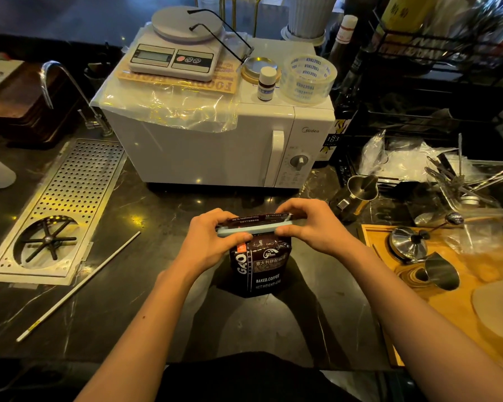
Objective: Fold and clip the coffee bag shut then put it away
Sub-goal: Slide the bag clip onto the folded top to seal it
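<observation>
Head view looks down on the coffee bag (259, 265), standing upright on the dark worktop (145, 309) just in front of the person, near the middle. Its top is folded over, and a pale blue clip (251, 230) lies along the fold. The left hand (212, 239) has its fingers closed round the left end of clip and fold, thumb in front. The right hand (311, 224) pinches the right end the same way.

The clip looks not yet fully snapped, I'd say. If the pressure is uneven, one end may stay open and the fold could spring back. The bag stands on a narrow base, so a hard downward push could tip it and spill beans.

Further off, a thin white rod (79, 285) lies to the left and a steel milk jug (357, 195) stands just right of the hands; a careless swing while carrying the bag away might knock the jug. Beyond sits the white microwave (215, 146), close behind the bag.
</observation>
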A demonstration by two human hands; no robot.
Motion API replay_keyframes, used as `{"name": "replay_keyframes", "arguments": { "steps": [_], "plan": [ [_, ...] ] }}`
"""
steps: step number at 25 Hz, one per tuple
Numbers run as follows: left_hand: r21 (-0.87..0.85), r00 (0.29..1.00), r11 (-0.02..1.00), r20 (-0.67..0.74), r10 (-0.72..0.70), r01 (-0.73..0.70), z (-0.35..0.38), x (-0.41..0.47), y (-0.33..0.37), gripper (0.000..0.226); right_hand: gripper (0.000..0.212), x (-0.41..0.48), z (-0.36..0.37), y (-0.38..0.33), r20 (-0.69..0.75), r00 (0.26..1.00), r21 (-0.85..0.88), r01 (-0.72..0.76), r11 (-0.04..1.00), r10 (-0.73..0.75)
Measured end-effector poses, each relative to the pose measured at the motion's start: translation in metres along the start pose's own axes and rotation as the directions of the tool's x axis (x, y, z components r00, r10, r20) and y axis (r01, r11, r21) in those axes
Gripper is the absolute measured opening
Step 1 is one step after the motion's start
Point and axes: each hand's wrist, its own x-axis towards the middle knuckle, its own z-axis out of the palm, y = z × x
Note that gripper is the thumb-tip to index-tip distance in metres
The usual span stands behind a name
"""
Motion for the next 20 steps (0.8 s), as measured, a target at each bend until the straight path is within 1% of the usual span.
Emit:
{"name": "replay_keyframes", "arguments": {
  "steps": [2,4,7,9,11,13,15,17,20],
  "plan": [
    [-0.021,1.0,1.0,-0.007,-0.017,0.017,0.002,-0.001,-0.001,0.033,0.028,-0.007,0.004,0.004,-0.071,0.997,0.078,-0.03,0.997,0.036],
    [-0.088,0.997,0.994,-0.031,-0.065,0.062,0.005,-0.003,-0.004,0.032,0.027,-0.009,0.01,0.004,-0.118,0.992,0.115,-0.041,0.993,0.054],
    [-0.25,0.984,0.96,-0.088,-0.154,0.128,0.011,-0.008,-0.009,0.03,0.027,-0.011,0.01,0.008,-0.113,0.989,0.252,-0.061,0.966,0.092],
    [-0.316,0.968,0.937,-0.148,-0.205,0.15,0.018,-0.013,-0.013,0.028,0.03,-0.014,0.014,0.01,-0.135,0.981,0.356,-0.08,0.931,0.137],
    [-0.43,0.938,0.883,-0.189,-0.291,0.187,0.024,-0.017,-0.015,0.028,0.031,-0.016,0.022,0.011,-0.17,0.965,0.466,-0.102,0.879,0.202],
    [-0.579,0.915,0.788,-0.169,-0.365,0.208,0.029,-0.021,-0.014,0.034,0.029,-0.017,0.028,0.011,-0.17,0.953,0.547,-0.121,0.828,0.251],
    [-0.639,0.917,0.745,-0.152,-0.37,0.194,0.03,-0.022,-0.015,0.036,0.027,-0.018,0.029,0.013,-0.154,0.948,0.609,-0.129,0.782,0.277],
    [-0.631,0.936,0.756,-0.133,-0.326,0.174,0.028,-0.021,-0.016,0.031,0.025,-0.023,0.032,0.015,-0.162,0.944,0.642,-0.122,0.757,0.288],
    [-0.618,0.962,0.768,-0.07,-0.264,0.167,0.022,-0.024,-0.019,0.031,0.028,-0.028,0.042,0.014,-0.238,0.921,0.629,-0.096,0.771,0.308]
  ]
}}
